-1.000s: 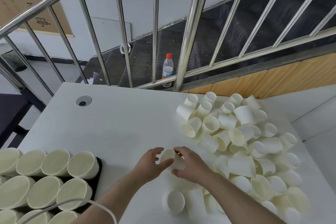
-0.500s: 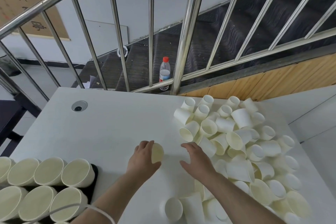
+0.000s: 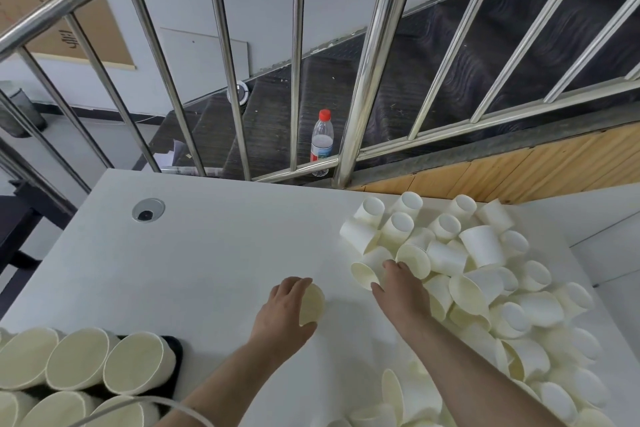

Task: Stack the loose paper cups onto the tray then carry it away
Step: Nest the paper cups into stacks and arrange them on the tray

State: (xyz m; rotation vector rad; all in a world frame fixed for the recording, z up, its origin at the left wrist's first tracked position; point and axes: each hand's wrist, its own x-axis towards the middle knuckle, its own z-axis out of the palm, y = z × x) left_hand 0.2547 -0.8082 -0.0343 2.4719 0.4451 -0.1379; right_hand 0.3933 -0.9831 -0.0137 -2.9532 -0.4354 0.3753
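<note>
Sorting loose paper cups on a white table (image 3: pixel 207 253), one in hand, one being reached for.

At far left, near the front edge: black tray (image 3: pixel 171 348) packed with stacks of cups (image 3: pixel 79 362), mouths tipped toward the camera, a white cable (image 3: pixel 180 406) curving in front. Farther back on the table, a round grommet hole (image 3: pixel 148 210). Mid-table: left hand (image 3: pixel 284 312) curled round a single cup (image 3: pixel 311 303), thumb beneath the rim, fingers wrapped over the wall, mouth facing right. Just to the right, apart from it: right hand (image 3: pixel 401 291) palm down at the near edge of the loose cup pile (image 3: pixel 485 274), fingers slightly spread, tips touching a cup lying on its side (image 3: pixel 367 270); cannot tell whether gripped. Beyond the table: steel railing (image 3: pixel 367 62), and a red-capped bottle (image 3: pixel 322 139) standing on the dark stairs (image 3: pixel 433 55).
</note>
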